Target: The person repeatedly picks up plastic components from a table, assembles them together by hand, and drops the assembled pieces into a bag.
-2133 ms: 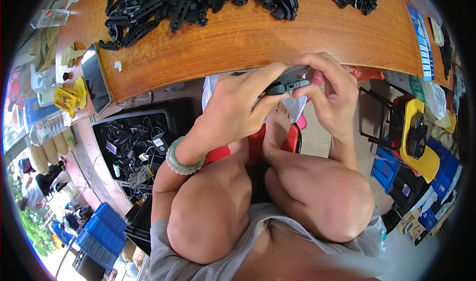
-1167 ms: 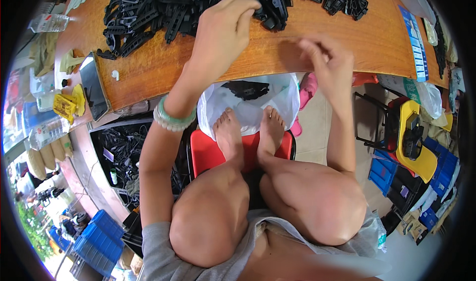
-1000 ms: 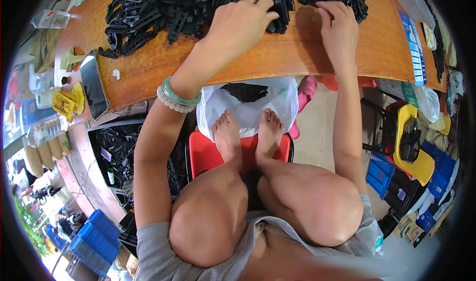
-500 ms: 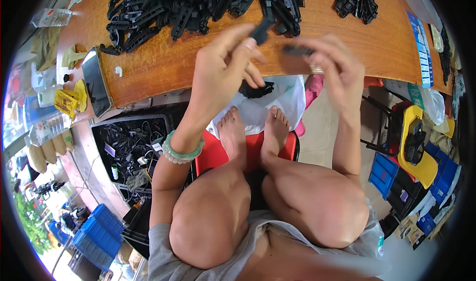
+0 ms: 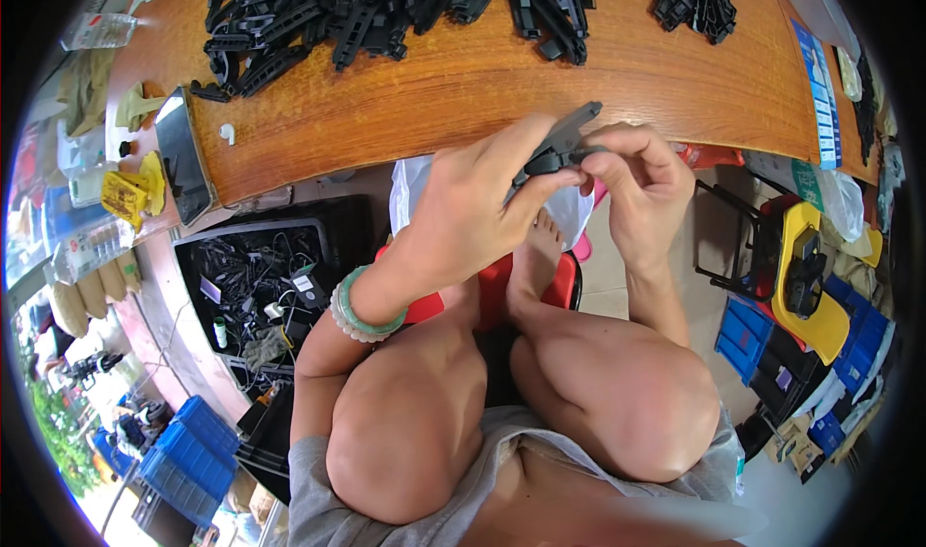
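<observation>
Above my knees, near the table's front edge, both hands meet. My left hand point(image 5: 473, 195) is closed round a long black plastic part point(image 5: 576, 125), whose flat end sticks up past the fingers. A smaller black plastic piece point(image 5: 590, 151) is pinched between the thumb and fingers of my right hand point(image 5: 639, 185). The two pieces touch or nearly touch; the fingers partly hide where they meet. Farther back on the table lies a big heap of similar black plastic parts point(image 5: 357, 21). A smaller heap of black pieces point(image 5: 693, 9) lies to its right.
A smartphone point(image 5: 181, 156) and a white earbud point(image 5: 228, 134) lie on the wooden table point(image 5: 405, 113) at left. Below stands a black bin point(image 5: 333, 229) of cables and parts. A yellow chair point(image 5: 825, 320) is at right. A white plastic bag point(image 5: 410, 185) hangs under the table edge.
My hands have come down from over the table and drawn together. The two black pieces, apart before, are now against or close to each other.
</observation>
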Demonstrator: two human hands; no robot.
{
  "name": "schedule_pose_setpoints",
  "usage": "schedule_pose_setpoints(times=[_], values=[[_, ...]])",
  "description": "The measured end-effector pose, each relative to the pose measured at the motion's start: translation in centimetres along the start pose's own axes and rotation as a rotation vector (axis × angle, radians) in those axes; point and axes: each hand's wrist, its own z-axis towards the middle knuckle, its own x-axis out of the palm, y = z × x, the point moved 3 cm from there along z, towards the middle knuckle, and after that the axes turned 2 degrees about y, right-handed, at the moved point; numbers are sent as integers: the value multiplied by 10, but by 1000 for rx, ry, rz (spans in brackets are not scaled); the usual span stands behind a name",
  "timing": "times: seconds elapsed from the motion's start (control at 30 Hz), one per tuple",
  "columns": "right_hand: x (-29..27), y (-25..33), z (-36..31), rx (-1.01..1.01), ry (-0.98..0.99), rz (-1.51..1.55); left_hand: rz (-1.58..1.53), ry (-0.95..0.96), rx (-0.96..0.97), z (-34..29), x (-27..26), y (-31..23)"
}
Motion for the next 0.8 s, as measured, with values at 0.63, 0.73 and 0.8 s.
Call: schedule_pose_setpoints(times=[0.63, 0.73, 0.8], values=[[-2, 11, 0, -211, 152, -447, 87, 112, 51, -6, -8, -2], [0, 10, 1, -262, 200, -410, 119, 112, 78, -7, -8, -3], [-2, 9, 3, -286, 228, -421, 196, 128, 113, -7, -9, -8]])
